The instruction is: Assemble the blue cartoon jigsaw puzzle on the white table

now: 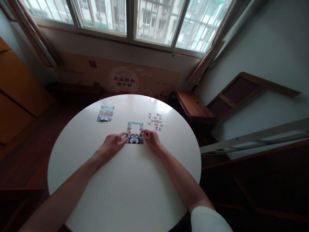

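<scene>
Far left, against the wall, stands an orange-brown cupboard (16, 87). Next comes the round white table (125, 190). On its far left part lies a small colourful picture card (105, 113), flat and on its own, well apart from both hands.

The person's left hand (113, 143) rests on the tabletop near the middle, fingers loosely curled, with the fingertips touching the lower left corner of the puzzle (135, 132). It is too small to tell whether a piece is pinched between those fingers.

The puzzle itself lies flat at the middle of the table, between the two hands. Its border and bottom rows are filled in, and the white table shows through the open middle.

The right hand (151, 138) sits just beside the puzzle's right edge, fingers bent and the forefinger tip touching that edge. Here too I cannot make out whether it holds anything.

Just beyond the right hand, a scatter of loose pieces (155, 121) lies spread on the table, near the puzzle's upper right corner but apart from it.

Further right, off the table, a dark wooden bench (193, 108) stands under the window (145, 19).
</scene>
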The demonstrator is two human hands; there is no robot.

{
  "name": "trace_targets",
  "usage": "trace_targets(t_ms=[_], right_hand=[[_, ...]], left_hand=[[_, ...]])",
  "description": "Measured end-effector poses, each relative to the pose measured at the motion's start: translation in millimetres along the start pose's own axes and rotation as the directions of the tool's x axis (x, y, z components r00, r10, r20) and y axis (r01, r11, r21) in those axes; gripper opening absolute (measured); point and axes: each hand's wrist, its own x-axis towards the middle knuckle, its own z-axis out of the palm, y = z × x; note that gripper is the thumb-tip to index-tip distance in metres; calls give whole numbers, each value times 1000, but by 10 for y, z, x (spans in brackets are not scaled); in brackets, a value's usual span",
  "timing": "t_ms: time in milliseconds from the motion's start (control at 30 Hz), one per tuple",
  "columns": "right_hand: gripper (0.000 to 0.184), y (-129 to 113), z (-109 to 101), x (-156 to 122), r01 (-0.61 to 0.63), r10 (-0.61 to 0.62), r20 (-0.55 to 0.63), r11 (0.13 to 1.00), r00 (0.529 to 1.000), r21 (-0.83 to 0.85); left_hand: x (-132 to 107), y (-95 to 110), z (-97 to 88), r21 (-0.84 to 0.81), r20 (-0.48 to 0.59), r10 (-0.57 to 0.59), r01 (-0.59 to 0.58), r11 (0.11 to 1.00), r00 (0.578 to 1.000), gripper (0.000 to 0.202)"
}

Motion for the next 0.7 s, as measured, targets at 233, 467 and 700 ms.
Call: trace_targets(t_ms=[233, 467, 700], right_hand=[[27, 2, 3, -5, 19, -19, -14, 1000, 1000, 6], [27, -1, 3, 0, 7, -7, -4, 1000, 1000, 3], [26, -3, -4, 2, 6, -6, 6, 1000, 1000, -8]], left_hand=[[-5, 6, -4, -7, 0, 2, -2, 1000, 1000, 39], [-6, 22, -21, -1, 13, -12, 12, 1000, 1000, 39], [-1, 4, -4, 13, 0, 5, -5, 1000, 1000, 39]])
